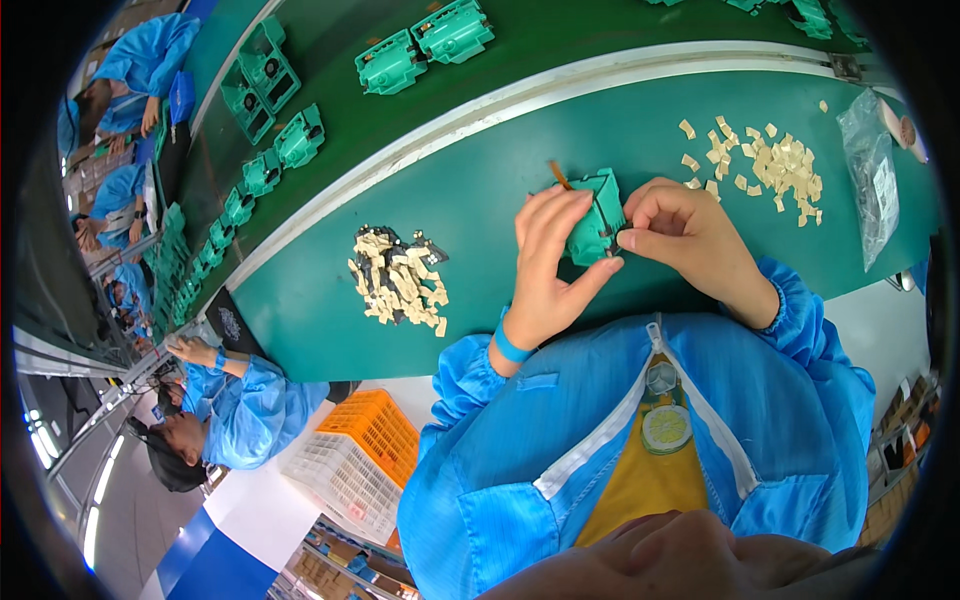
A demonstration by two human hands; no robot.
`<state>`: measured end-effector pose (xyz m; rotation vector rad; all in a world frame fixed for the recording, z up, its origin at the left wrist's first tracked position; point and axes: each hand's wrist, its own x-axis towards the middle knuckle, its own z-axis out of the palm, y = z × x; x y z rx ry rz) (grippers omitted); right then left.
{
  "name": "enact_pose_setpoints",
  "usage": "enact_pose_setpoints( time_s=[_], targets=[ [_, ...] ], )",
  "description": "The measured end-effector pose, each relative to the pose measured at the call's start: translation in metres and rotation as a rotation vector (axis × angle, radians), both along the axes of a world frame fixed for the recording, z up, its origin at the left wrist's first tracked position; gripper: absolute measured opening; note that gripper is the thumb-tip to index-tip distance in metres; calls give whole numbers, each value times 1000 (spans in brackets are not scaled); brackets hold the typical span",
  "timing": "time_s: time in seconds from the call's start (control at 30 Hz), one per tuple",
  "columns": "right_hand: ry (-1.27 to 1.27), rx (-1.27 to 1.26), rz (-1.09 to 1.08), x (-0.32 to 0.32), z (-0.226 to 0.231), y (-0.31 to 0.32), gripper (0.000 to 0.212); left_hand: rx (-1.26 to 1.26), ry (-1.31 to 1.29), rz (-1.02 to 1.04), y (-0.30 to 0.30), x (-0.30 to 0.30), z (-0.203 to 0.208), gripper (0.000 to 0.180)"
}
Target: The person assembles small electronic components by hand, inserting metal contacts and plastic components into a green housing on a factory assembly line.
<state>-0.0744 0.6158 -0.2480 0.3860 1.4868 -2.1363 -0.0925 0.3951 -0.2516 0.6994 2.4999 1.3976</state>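
Note:
A teal plastic housing (597,222) is tilted above the green work surface in front of my chest. My left hand (545,262) grips it from the left, fingers over its far side and thumb at its near edge. A brown-orange ribbon cable (560,175) sticks out at its far left, and a dark strip crosses the housing. My right hand (692,236) is closed in a pinch at the housing's right edge, fingers curled. Whatever lies between those fingertips is hidden.
Cream-coloured pieces (785,168) lie scattered at right beside a clear plastic bag (868,180). A pile of cream and black parts (397,275) lies left. Beyond a pale rail (520,100), a belt carries teal housings (425,47). Co-workers (255,410) sit left near orange and white crates (370,440).

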Motion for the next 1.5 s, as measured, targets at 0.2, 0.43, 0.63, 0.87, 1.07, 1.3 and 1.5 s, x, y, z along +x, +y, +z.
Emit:
enact_pose_setpoints(
  time_s=[0.2, 0.43, 0.63, 0.87, 1.07, 1.3, 1.5],
  targets=[
    [100, 141, 26, 2, 10, -10, 13, 41, -181, 57, -6, 9, 14, 63],
    [153, 191, 54, 3, 15, -12, 12, 124, -352, 142, -6, 16, 18, 57],
    [159, 223, 66, 2, 20, -14, 10, 142, -398, 179, -2, 15, 23, 58],
    [187, 251, 76, -1, 22, -16, 11, 164, -441, 196, 1, 13, 27, 57],
    [205, 274, 76, -1, 22, -19, 11, 185, -433, 230, 5, 14, 26, 57],
    [204, 320, 82, -4, 20, -20, 12, 187, -434, 265, 6, 14, 24, 56],
    [-3, 169, 69, -8, 11, -15, 24, 155, -399, 239, 4, 12, 26, 55]
  ],
)
